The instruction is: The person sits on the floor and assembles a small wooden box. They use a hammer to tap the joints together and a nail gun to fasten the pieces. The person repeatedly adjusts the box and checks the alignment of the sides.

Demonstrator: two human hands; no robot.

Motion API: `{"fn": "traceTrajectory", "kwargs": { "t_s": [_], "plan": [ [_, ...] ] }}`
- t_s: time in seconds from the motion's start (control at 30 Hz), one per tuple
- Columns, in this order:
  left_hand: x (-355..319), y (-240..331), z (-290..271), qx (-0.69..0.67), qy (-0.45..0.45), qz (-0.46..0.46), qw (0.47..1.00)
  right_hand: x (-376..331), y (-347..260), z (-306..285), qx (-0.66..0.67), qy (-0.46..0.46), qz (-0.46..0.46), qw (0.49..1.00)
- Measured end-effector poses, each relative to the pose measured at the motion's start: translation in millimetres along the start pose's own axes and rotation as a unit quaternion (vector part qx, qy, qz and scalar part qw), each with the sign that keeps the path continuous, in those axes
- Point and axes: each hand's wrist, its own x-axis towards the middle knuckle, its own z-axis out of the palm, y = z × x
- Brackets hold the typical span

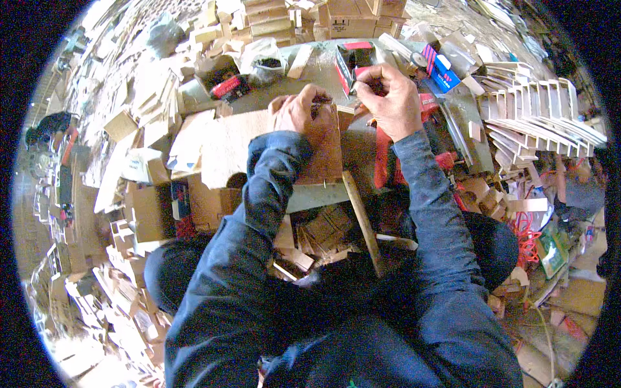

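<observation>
Pressing down near the middle top of the frame, the left hand (303,115) lies flat, fingers curled, on a thin brown wooden board (323,158). It looks light, stiff and easy to split, so hold its edges. The right hand (388,100) pinches something tiny; I cannot tell what.

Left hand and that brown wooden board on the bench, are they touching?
Touching. The head view shows the left hand pressed flat on top of the brown wooden board, fingers curled over its upper edge with no gap visible.
</observation>
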Motion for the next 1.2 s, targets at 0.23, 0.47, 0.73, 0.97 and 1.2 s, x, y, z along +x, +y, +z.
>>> {"fn": "traceTrajectory", "kwargs": {
  "t_s": [0.23,0.47,0.73,0.97,1.2],
  "plan": [
    [-0.7,1.1,-1.0,0.036,-0.015,-0.027,0.999,-21.0,35.8,15.0,-0.033,-0.061,-0.139,0.988],
    [1.1,-8.2,4.2,0.044,-0.005,-0.001,0.999,-19.0,33.9,19.4,-0.069,-0.064,-0.203,0.975],
    [-2.8,7.5,-6.9,0.077,-0.008,0.002,0.997,-20.6,37.3,22.9,-0.079,-0.076,-0.238,0.965],
    [-1.3,9.3,-11.4,0.097,-0.024,0.019,0.995,-18.7,36.6,22.5,-0.120,-0.080,-0.277,0.950],
    [-1.1,8.5,-9.7,0.117,-0.019,0.016,0.993,-18.3,36.1,22.4,-0.142,-0.066,-0.290,0.944]
  ]
}}
